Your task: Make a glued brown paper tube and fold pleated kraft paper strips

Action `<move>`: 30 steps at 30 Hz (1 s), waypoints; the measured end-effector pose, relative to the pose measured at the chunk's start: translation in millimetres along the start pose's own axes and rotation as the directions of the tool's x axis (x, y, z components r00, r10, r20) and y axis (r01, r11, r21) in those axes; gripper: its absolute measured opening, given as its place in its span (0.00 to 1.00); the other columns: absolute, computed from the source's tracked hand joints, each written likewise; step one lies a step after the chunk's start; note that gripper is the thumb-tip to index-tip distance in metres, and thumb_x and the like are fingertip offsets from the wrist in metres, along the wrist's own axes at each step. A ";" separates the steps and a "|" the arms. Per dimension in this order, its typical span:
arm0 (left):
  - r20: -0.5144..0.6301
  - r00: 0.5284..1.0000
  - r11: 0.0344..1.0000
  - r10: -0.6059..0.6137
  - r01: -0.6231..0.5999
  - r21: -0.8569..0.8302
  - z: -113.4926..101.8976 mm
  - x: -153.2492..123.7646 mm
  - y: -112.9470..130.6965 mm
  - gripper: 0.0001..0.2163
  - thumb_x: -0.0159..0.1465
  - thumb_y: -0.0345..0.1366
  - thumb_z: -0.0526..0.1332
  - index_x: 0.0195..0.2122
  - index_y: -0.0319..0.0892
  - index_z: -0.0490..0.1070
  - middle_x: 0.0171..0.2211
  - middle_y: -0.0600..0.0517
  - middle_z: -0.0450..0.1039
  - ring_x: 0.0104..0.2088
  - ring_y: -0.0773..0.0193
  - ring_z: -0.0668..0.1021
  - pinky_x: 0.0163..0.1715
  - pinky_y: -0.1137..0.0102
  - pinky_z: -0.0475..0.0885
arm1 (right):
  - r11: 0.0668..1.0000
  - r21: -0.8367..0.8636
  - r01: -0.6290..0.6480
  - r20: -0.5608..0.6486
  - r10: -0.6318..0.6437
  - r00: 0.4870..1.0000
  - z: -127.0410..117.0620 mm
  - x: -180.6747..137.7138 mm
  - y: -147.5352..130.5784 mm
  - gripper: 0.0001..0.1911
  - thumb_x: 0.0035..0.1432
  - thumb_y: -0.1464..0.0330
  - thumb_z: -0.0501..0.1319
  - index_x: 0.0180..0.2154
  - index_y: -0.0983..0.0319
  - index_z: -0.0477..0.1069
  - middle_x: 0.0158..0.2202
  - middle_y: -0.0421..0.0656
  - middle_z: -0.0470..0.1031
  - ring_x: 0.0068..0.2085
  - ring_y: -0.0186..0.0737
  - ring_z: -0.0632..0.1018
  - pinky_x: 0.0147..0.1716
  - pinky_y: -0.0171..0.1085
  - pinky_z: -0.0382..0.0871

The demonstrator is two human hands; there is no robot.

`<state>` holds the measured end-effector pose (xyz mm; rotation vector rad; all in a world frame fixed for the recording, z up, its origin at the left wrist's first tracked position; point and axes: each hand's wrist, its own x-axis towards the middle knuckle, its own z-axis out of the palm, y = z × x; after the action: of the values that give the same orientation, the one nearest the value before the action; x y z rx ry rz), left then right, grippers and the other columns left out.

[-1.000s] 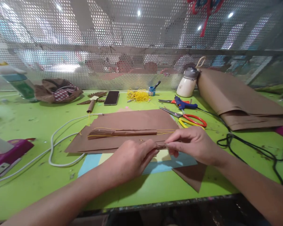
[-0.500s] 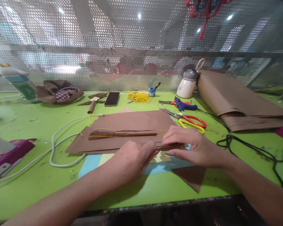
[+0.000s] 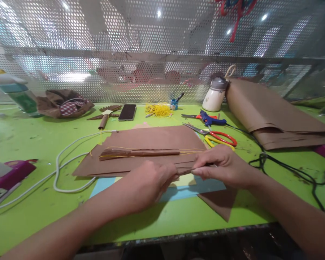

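Observation:
A narrow folded strip of brown paper (image 3: pixel 185 172) stretches between my two hands, just above the near edge of the paper sheets. My left hand (image 3: pixel 154 178) pinches its left end, fingers curled inward. On the right end, my right hand (image 3: pixel 216 166) closes with thumb and forefinger; part of the strip is hidden by the fingers. Behind them, a folded brown paper bundle with yellow string (image 3: pixel 141 153) lies across large brown paper sheets (image 3: pixel 157 137). Blue paper (image 3: pixel 178 194) shows beneath, and a brown paper scrap (image 3: pixel 220 204) lies nearer the table edge.
Scissors with red and yellow handles (image 3: pixel 219 139) and a blue glue gun (image 3: pixel 212 120) lie right of the sheets. Yellow shreds (image 3: pixel 158 109), a phone (image 3: pixel 127 112) and a white bottle (image 3: pixel 213 95) are behind. A white cable (image 3: pixel 56 169) loops left; black cord (image 3: pixel 292 173) runs right.
My right hand's fingers have closed down, pinching the strip flatter and nearer the left hand's end. My left hand has shifted slightly left; the camera view has moved a little.

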<state>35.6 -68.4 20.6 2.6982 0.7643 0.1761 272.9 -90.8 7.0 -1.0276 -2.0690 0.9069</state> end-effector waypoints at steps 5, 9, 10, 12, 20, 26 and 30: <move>-0.069 0.996 0.994 -0.064 0.057 -0.097 -0.7 4.7 -5.5 0.13 0.68 0.36 0.50 0.27 0.40 0.67 0.20 0.55 0.69 0.20 0.71 0.68 0.21 0.76 0.57 | 0.958 0.147 -0.246 0.031 0.244 0.969 0.8 -0.3 6.2 0.14 0.55 0.62 0.63 0.27 0.67 0.75 0.16 0.39 0.69 0.18 0.27 0.66 0.17 0.28 0.60; -0.133 0.986 0.987 -0.103 0.085 -0.133 -4.0 3.4 -9.0 0.14 0.68 0.38 0.51 0.25 0.40 0.64 0.19 0.56 0.67 0.19 0.72 0.66 0.20 0.77 0.56 | 0.934 0.248 -0.256 0.059 0.249 0.967 -6.4 -0.6 8.8 0.13 0.57 0.61 0.62 0.34 0.66 0.76 0.23 0.43 0.76 0.22 0.31 0.72 0.22 0.30 0.67; -0.115 0.985 0.978 -0.126 0.104 -0.181 -5.3 2.9 -9.0 0.14 0.67 0.39 0.51 0.25 0.40 0.64 0.19 0.56 0.68 0.18 0.72 0.66 0.20 0.77 0.57 | 0.931 0.261 -0.256 0.052 0.251 0.966 -8.2 -0.7 9.4 0.13 0.56 0.61 0.63 0.34 0.66 0.76 0.23 0.43 0.76 0.22 0.31 0.73 0.22 0.31 0.67; -0.019 0.983 0.928 -0.184 0.168 -0.331 -7.7 2.5 -9.3 0.16 0.68 0.41 0.50 0.25 0.40 0.64 0.19 0.55 0.70 0.17 0.72 0.68 0.19 0.78 0.60 | 0.924 0.275 -0.267 0.016 0.273 0.962 -10.7 -0.7 10.7 0.13 0.56 0.61 0.64 0.31 0.66 0.75 0.22 0.42 0.75 0.21 0.31 0.72 0.21 0.31 0.66; 0.192 0.940 0.636 -0.282 0.333 -0.696 -11.2 5.9 -18.7 0.18 0.63 0.48 0.55 0.23 0.40 0.63 0.14 0.54 0.70 0.13 0.72 0.67 0.14 0.79 0.60 | 0.826 0.496 -0.268 0.012 0.301 0.953 -11.6 2.8 18.0 0.13 0.55 0.62 0.65 0.25 0.64 0.71 0.19 0.40 0.73 0.18 0.29 0.70 0.17 0.30 0.62; 0.281 0.934 0.314 -0.221 0.340 -0.886 -10.2 6.2 -24.2 0.16 0.65 0.45 0.55 0.24 0.39 0.65 0.12 0.55 0.68 0.11 0.74 0.64 0.11 0.81 0.57 | 0.737 0.663 -0.131 -0.103 0.263 0.959 -9.4 4.1 16.6 0.10 0.57 0.65 0.64 0.41 0.62 0.74 0.29 0.41 0.78 0.28 0.31 0.76 0.30 0.31 0.71; 0.344 0.922 0.186 -0.180 0.375 -0.908 -7.4 5.7 -26.4 0.16 0.66 0.44 0.54 0.24 0.39 0.66 0.13 0.53 0.69 0.11 0.74 0.65 0.09 0.81 0.54 | 0.782 0.623 -0.020 -0.194 0.180 0.964 -6.0 3.0 12.7 0.09 0.57 0.69 0.64 0.41 0.62 0.75 0.30 0.42 0.78 0.29 0.30 0.77 0.32 0.30 0.71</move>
<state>26.0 -42.2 18.6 1.2745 0.7162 0.2328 281.1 -80.8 0.9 -0.8327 -1.3610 1.3246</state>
